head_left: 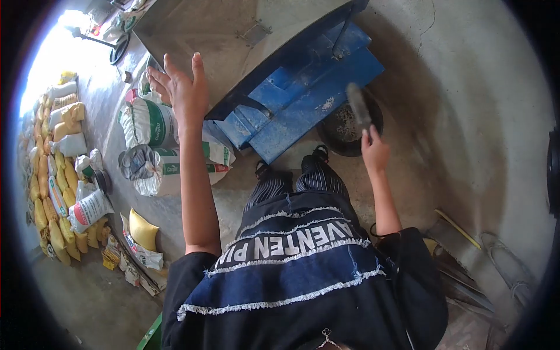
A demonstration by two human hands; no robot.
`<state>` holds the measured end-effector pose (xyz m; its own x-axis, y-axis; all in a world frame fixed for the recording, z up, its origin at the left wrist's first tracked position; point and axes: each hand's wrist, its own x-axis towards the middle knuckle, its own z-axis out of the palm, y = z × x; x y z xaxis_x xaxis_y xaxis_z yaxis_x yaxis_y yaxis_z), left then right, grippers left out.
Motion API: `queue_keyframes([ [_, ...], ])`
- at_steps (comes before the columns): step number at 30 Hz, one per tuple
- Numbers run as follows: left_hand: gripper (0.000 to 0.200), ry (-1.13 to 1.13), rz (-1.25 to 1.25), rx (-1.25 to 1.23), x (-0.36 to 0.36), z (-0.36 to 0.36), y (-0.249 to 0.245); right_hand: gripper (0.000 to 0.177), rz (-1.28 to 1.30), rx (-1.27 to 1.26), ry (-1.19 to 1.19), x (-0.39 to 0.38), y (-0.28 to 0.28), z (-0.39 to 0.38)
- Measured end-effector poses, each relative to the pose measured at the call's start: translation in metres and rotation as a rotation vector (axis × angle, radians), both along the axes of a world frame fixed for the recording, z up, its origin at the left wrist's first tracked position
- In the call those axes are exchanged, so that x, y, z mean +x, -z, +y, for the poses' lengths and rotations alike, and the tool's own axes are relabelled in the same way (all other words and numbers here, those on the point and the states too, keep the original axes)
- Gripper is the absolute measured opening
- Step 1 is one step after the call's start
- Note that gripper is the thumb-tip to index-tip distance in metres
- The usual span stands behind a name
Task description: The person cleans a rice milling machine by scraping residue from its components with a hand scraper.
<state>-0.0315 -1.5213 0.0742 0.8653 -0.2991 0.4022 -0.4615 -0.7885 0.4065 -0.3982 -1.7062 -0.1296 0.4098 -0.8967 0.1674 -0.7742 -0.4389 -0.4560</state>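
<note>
Over concrete floor point(414, 169), right grip point(375, 154) clasps a tool point(357, 104), long axis pointing forward-left; left grip point(188, 98) spread, empty.

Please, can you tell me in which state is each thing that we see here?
Person's left hand: open, fingers spread
Person's right hand: closed on tool
Long grey tool: held, blurred
Round black basin: on floor, with small pale pieces inside
Blue metal frame: paint scuffed
White-and-green sack: filled
Plump yellow sack: filled, lying
Tan and yellow sacks: piled up
</note>
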Motion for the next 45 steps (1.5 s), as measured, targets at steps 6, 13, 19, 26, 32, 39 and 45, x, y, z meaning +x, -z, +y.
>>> queue_keyframes([
  [6,0.080,-0.009,-0.005,-0.012,0.001,-0.001,0.003,0.028,0.112,-0.049,-0.220,-0.007,-0.008,0.002],
  [13,0.079,-0.029,-0.001,-0.019,0.000,0.000,0.003,0.032,0.208,0.050,-0.474,-0.011,-0.026,0.006],
  [19,0.076,0.008,-0.018,0.012,0.000,0.000,0.001,0.039,0.105,0.011,-0.131,0.014,-0.043,-0.068],
  [26,0.074,-0.026,-0.007,0.037,0.002,0.001,0.001,0.037,-0.021,0.026,-0.069,0.048,-0.022,-0.115],
  [32,0.072,-0.025,0.027,0.066,0.001,-0.001,-0.002,0.035,-0.023,0.037,-0.258,0.082,-0.028,-0.148],
  [39,0.073,-0.076,0.057,0.109,0.006,-0.002,-0.001,0.033,-0.049,-0.023,-0.238,0.085,0.001,-0.159],
  [45,0.072,-0.065,0.079,0.099,0.006,0.003,0.002,0.029,-0.020,-0.080,-0.188,0.152,-0.009,-0.197],
])
